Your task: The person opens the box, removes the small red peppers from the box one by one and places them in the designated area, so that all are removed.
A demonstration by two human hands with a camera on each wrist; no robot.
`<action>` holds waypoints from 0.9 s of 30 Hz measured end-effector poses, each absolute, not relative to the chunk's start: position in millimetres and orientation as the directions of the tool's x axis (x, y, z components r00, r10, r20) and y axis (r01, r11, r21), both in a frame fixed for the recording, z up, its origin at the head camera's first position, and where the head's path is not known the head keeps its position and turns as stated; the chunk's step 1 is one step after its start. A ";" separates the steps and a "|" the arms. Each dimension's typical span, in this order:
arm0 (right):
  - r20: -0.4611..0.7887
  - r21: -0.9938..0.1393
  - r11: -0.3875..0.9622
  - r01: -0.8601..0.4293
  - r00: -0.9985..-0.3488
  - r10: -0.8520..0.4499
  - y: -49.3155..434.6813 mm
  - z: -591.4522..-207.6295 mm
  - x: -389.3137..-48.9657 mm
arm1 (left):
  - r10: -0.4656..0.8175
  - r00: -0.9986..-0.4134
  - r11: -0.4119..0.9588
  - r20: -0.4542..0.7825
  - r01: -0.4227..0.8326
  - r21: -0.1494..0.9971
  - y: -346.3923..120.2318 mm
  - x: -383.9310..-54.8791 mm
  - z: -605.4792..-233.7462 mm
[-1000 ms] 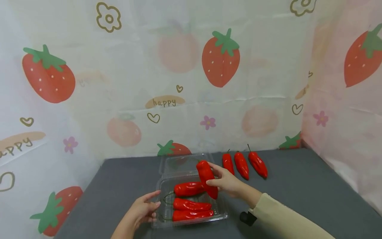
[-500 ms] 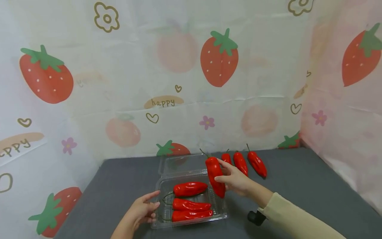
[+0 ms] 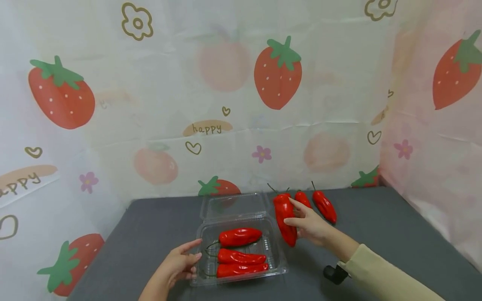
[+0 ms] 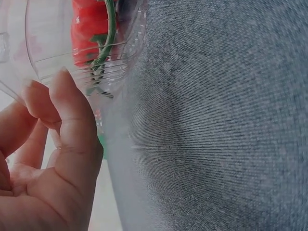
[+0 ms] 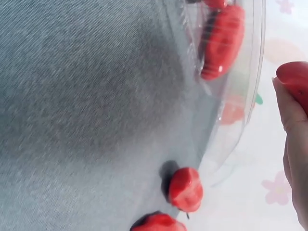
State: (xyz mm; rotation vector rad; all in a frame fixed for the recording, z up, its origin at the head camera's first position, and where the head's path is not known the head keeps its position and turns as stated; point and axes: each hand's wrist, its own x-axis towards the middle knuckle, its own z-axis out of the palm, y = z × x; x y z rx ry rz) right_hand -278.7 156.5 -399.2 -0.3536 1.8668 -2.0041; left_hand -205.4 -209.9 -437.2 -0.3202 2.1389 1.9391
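In the head view my right hand (image 3: 310, 225) holds a red chili pepper (image 3: 284, 219) by its side, raised just right of a clear plastic container (image 3: 278, 251). The pepper stands nearly upright, its thin stem at the top. Three red peppers lie side by side inside the container, the rearmost pepper (image 3: 240, 237) apart from the front two. My left hand (image 3: 178, 263) holds the container's left rim between thumb and fingers. The left wrist view shows these fingertips (image 4: 62, 84) right at the clear rim, beside a green stem (image 4: 110, 29).
Behind the container its hinged clear lid (image 3: 233, 207) lies folded back. More red peppers rest on the grey table (image 3: 158, 225) at the back right, the rightmost pepper (image 3: 324, 206) fully visible and others partly behind my right hand. A strawberry-print cloth (image 3: 226, 83) hangs behind.
My right hand has carried its pepper rightward, from over the container to beside its right edge. The left hand and the three peppers inside have stayed in place.
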 end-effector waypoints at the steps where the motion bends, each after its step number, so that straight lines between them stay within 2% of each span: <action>1: -0.074 -0.993 -0.049 0.106 -0.900 -0.429 158.6 -399.0 -278.6 | 0.000 -0.948 0.094 -0.320 -0.318 0.943 -210.1 -205.9 -437.5; 19: -0.087 -0.991 -0.053 0.119 -0.909 -0.408 186.6 -398.6 -277.6 | -0.031 -0.946 0.107 -0.322 -0.324 0.940 -206.2 -205.7 -436.4; 27: -0.067 -0.996 -0.028 0.085 -0.912 -0.405 198.7 -395.9 -279.0 | -0.045 -0.943 0.124 -0.331 -0.334 0.934 -205.9 -206.8 -435.4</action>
